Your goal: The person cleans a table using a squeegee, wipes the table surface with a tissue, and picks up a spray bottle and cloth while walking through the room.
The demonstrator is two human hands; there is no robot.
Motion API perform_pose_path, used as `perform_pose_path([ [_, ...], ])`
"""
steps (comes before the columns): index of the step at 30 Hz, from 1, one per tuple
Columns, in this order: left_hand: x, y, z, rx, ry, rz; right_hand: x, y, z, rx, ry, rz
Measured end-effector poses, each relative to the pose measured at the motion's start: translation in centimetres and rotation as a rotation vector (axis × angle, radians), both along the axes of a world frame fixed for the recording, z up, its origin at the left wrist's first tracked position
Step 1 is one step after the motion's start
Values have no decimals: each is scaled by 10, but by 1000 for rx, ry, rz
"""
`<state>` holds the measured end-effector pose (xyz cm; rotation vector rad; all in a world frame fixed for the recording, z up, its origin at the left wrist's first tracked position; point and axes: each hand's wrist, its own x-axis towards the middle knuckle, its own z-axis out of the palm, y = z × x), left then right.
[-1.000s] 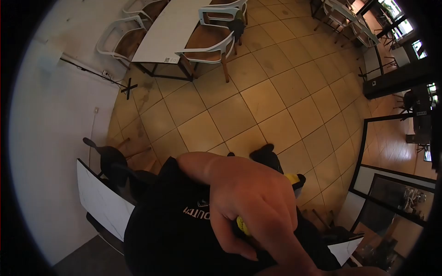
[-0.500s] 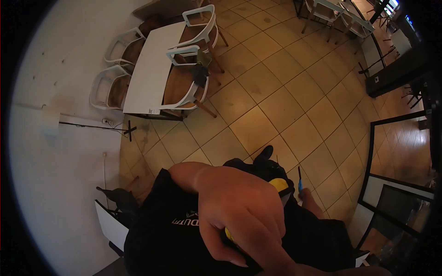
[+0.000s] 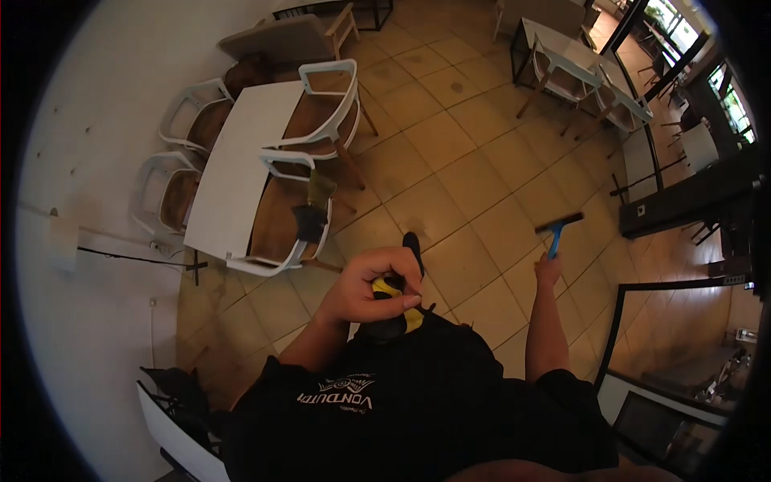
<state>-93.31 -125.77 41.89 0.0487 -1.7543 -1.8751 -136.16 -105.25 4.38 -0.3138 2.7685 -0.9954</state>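
My left hand [image 3: 373,285] is raised in front of my body, with its fingers curled and the thumb tip close to a fingertip. I see nothing between those tips. Through the curl and just below it shows a yellow and black item [image 3: 414,318] at waist level; its kind is unclear. At arm's length, my right hand [image 3: 548,269] is closed around the blue handle of a squeegee [image 3: 556,228]. Its dark blade points away from me, with the tiled floor behind it.
A white table [image 3: 245,153] with white-framed chairs [image 3: 297,209] stands on the left by the wall, dark and green cloths hanging on one chair. A bench [image 3: 281,40] is behind it. More chairs [image 3: 566,80] stand at the back right. A dark-framed glass partition [image 3: 614,337] runs along the right.
An arm that filled the view near the camera is out of the way; my left hand is now lower and farther off. My right hand has swung the squeegee outward. The view has tilted up.
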Motion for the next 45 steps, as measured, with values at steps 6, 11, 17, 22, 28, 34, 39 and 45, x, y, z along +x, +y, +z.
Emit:
perform_pose_path([
  [6,-53,-122,-36,127,-223,252,131,73,-38,157,-364,82],
  [11,-95,-204,-37,5,-334,301,71,30,-45,416,-297,404],
  [17,-128,-273,-43,-44,-359,356,-3,-6,-55,729,-271,815],
  [22,-168,-322,-71,-31,-444,333,-150,-193,-59,-175,-670,-200],
  [28,-225,-372,-70,19,-532,407,-258,-414,-49,-183,-536,9],
  [34,-272,-404,-40,67,-627,616,-245,-554,-43,-197,-1114,95],
  [39,-281,-403,-27,152,-774,791,-222,-625,-48,-343,-1851,241],
  [45,-286,-388,-57,265,-872,997,-183,-694,12,59,-1909,692],
])
